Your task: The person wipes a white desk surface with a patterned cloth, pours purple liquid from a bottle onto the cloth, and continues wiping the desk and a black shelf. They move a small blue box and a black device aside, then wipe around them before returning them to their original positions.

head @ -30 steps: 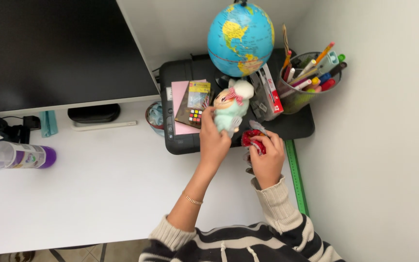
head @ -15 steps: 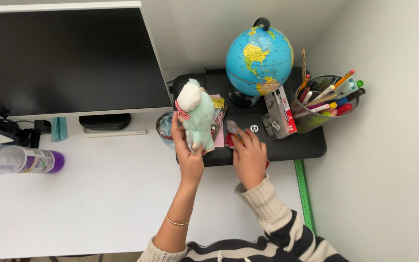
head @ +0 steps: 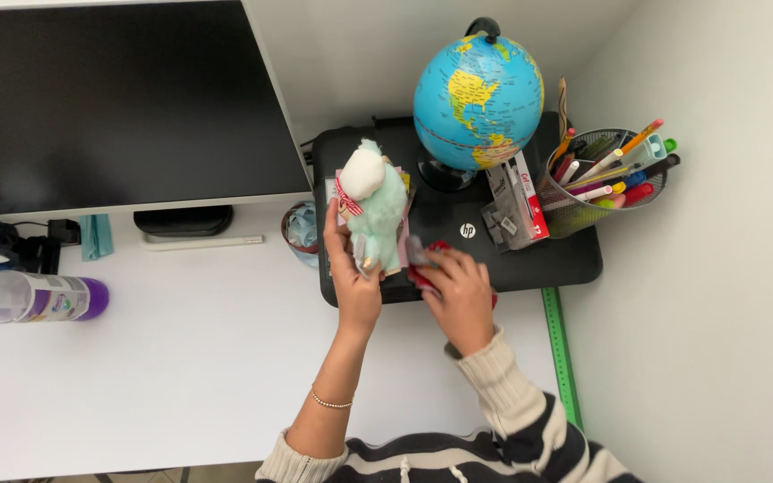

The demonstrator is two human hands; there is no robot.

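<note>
My right hand, nearest, is clenched over a small red object at the front edge of the black printer. My left hand grasps the plush doll from below, upright above the printer: mint-green body, white fluffy head, red-and-white striped bow. Beyond stand a globe and a mesh pen cup.

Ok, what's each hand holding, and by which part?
The left hand grips the plush toy by its lower body. The right hand holds a small red thing, mostly hidden under its fingers.
</note>
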